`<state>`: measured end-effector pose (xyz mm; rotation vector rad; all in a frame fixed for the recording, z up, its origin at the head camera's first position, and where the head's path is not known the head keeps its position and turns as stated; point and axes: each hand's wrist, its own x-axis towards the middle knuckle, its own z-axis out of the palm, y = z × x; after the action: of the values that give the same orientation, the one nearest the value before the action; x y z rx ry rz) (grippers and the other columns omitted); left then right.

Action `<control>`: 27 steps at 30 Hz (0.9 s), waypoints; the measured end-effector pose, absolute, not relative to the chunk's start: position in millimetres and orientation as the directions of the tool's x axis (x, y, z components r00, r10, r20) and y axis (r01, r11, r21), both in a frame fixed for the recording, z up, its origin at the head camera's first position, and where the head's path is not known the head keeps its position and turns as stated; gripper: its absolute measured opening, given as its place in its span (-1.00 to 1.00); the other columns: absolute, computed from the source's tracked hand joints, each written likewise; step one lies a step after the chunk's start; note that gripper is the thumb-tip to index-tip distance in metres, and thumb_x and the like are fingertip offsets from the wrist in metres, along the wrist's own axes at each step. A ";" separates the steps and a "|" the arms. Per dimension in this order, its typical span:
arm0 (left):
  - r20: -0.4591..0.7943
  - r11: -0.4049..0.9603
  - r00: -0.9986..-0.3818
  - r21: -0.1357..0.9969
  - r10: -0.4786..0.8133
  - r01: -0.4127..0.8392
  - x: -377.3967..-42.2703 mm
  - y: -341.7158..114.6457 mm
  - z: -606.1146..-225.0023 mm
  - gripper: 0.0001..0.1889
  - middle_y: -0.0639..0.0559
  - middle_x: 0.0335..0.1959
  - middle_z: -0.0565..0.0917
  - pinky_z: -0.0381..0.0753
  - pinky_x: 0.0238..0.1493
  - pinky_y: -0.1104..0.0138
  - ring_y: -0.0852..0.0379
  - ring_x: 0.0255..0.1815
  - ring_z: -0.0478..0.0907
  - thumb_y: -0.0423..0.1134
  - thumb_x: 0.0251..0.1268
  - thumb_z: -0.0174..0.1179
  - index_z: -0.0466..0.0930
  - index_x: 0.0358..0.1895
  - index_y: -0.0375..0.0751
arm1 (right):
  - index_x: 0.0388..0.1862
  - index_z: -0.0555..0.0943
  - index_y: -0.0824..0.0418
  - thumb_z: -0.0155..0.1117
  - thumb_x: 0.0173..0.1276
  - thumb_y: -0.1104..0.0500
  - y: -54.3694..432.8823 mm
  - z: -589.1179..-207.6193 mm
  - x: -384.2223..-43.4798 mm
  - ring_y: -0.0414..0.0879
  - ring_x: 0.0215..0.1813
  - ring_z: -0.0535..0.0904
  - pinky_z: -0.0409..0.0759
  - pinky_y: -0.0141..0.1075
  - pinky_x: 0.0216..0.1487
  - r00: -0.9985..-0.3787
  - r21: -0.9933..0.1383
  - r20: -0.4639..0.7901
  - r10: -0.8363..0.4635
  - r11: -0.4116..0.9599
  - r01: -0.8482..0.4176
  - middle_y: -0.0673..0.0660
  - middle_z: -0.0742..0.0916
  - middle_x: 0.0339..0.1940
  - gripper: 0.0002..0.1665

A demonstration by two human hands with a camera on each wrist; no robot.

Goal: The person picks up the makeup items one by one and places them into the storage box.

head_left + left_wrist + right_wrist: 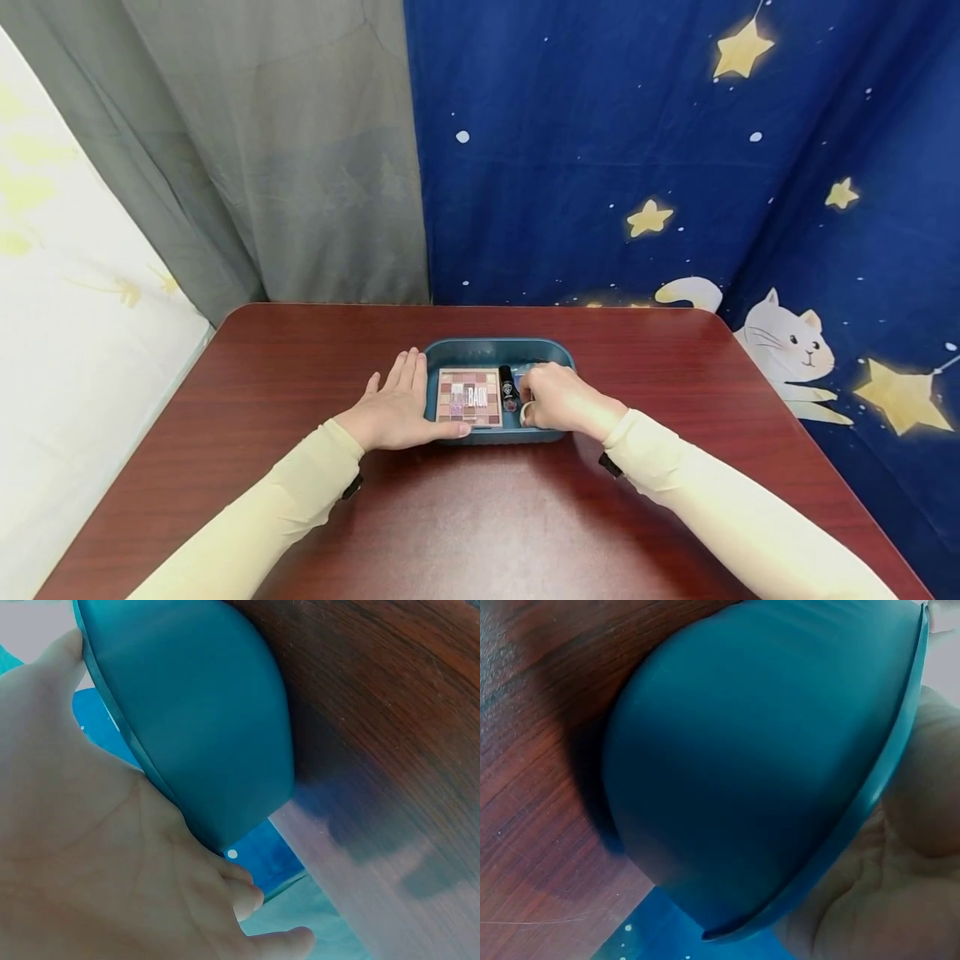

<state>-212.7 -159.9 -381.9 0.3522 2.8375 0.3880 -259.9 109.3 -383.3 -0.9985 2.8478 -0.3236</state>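
A teal plastic bin [468,435] stands on the table. In it lies a makeup palette [468,398] with a grid of coloured squares and white lettering. Right of the palette is a small black tube [507,385]. My left hand [401,408] rests on the bin's left rim, fingers straight, thumb over the front edge. In the left wrist view its palm lies along the rim. My right hand [558,400] reaches over the right end with bent fingers inside. A bluish, shiny item [521,379] shows beside those fingers, mostly hidden; whether they grip it is unclear.
The reddish-brown wooden table [480,525] extends around the bin. Behind it hang a grey curtain [300,167] and a blue curtain [562,167] with stars and a white cat. A white curtain [67,292] is at the left.
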 end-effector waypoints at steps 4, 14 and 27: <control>-0.212 0.936 -0.939 0.289 0.269 0.203 -213.1 -160.4 -382.2 0.47 -0.27 0.64 -0.23 -0.14 0.44 -0.30 -0.20 0.63 -0.26 0.74 -0.11 0.01 -0.27 0.61 -0.39 | -0.51 0.68 0.13 0.48 0.01 0.31 108.3 -384.9 -261.4 -0.14 -0.47 0.45 0.48 -0.22 -0.42 -0.789 -0.225 -0.036 -0.613 0.774 -0.591 -0.07 0.60 -0.55 -0.87; -0.221 0.940 -0.939 0.276 0.265 0.200 -214.1 -160.0 -381.6 0.48 -0.26 0.64 -0.24 -0.14 0.45 -0.29 -0.19 0.63 -0.28 0.76 -0.13 -0.01 -0.28 0.61 -0.38 | -0.45 0.69 0.12 0.47 0.00 0.31 110.2 -386.4 -263.1 -0.15 -0.43 0.49 0.55 -0.21 -0.36 -0.777 -0.212 -0.023 -0.629 0.763 -0.611 -0.06 0.65 -0.50 -0.86; -0.211 0.933 -0.935 0.287 0.284 0.219 -216.5 -161.4 -382.5 0.48 -0.31 0.63 -0.22 -0.11 0.45 -0.29 -0.24 0.63 -0.25 0.75 -0.11 -0.01 -0.26 0.60 -0.43 | -0.18 0.74 0.15 0.58 0.14 -0.01 110.3 -382.8 -258.6 -0.15 -0.31 0.50 0.55 -0.18 -0.29 -0.829 -0.264 0.002 -0.560 0.799 -0.540 0.06 0.72 -0.29 -0.65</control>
<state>-216.5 -161.4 -382.5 0.3756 2.8403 0.3801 -258.6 110.3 -382.8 -0.8899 2.9068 -0.3912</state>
